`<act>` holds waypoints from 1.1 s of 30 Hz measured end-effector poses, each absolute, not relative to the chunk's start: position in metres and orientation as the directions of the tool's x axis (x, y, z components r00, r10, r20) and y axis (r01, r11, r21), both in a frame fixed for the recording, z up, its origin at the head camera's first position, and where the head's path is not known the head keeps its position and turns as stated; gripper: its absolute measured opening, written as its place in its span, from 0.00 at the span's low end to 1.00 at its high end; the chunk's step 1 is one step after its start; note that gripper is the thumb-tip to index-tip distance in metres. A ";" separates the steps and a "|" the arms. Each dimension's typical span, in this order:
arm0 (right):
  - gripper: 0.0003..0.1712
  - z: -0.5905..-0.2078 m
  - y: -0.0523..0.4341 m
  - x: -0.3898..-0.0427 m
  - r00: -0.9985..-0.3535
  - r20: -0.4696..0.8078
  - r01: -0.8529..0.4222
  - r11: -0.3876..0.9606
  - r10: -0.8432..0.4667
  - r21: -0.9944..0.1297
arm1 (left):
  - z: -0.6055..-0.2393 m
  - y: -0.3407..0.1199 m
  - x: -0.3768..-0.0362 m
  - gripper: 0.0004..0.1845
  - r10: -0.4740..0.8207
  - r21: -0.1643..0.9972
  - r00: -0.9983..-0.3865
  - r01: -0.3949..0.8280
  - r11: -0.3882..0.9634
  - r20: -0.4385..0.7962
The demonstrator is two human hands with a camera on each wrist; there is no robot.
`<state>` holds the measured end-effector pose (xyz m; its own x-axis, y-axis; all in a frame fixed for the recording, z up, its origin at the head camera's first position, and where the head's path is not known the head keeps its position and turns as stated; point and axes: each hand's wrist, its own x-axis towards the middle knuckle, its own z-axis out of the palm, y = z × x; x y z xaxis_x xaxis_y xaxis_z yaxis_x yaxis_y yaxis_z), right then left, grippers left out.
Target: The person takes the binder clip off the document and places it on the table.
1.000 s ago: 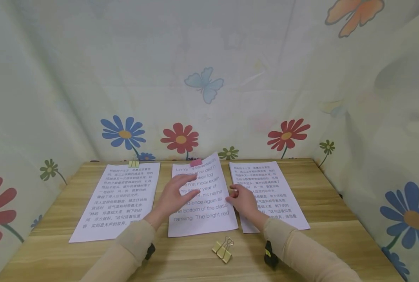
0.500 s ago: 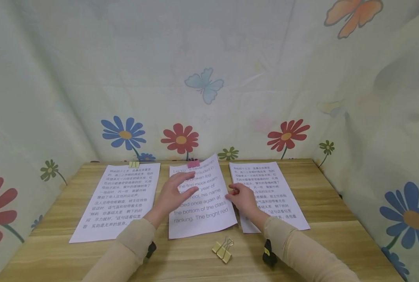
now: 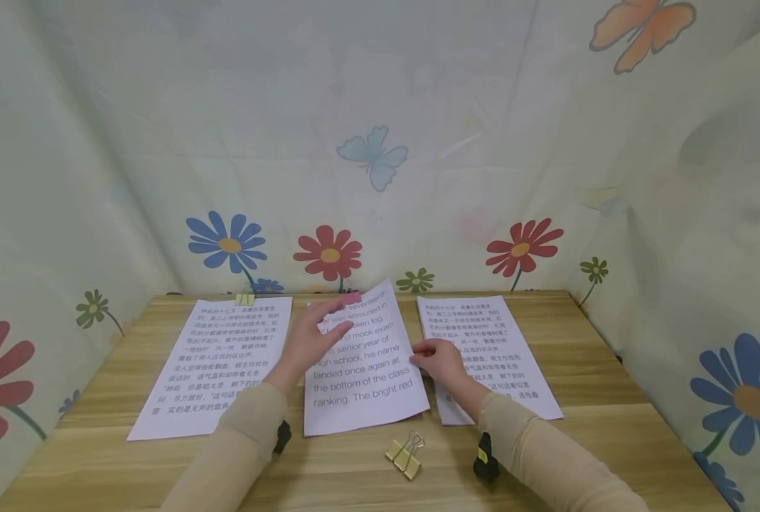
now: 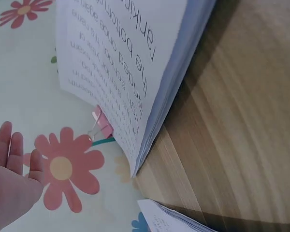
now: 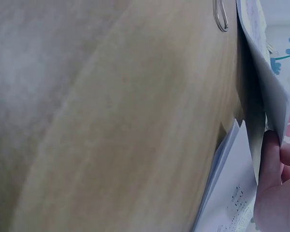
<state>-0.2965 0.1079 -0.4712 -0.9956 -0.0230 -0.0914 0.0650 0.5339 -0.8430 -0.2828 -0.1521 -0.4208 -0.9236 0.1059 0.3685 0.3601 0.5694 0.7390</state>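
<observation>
The middle stack of printed sheets (image 3: 370, 377) has its upper right corner raised, and a pink binder clip (image 3: 352, 297) sits on its top edge. My right hand (image 3: 442, 366) pinches the stack's right edge between thumb and fingers; the right wrist view shows the paper (image 5: 270, 82) between them. Over the upper left of the sheets is my left hand (image 3: 309, 341), its fingers extended near the pink clip. In the left wrist view that hand (image 4: 12, 188) appears apart from both paper and pink clip (image 4: 103, 123), holding nothing.
A gold binder clip (image 3: 405, 456) lies on the wooden table (image 3: 341, 473) in front of the middle stack. To the left is a stack (image 3: 210, 363) with a light yellow clip (image 3: 244, 299) on top. Another stack (image 3: 501, 355) lies to the right, partly under my right forearm.
My left hand has shifted slightly left and farther up toward the pink clip. The right hand has stayed at the stack's edge, its fingers drawing closer together on the paper.
</observation>
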 end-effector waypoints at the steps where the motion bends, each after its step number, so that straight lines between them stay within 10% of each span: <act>1: 0.11 -0.472 0.108 -0.297 -0.995 -0.098 0.071 0.525 -0.023 -0.848 | -0.421 -0.152 -0.284 0.27 0.101 0.744 -0.927 0.351 0.568 0.360; 33: 0.09 -0.472 0.110 -0.287 -0.999 0.002 0.016 0.336 0.052 -0.942 | -0.404 -0.162 -0.312 0.33 -0.037 0.804 -0.954 0.228 0.549 0.296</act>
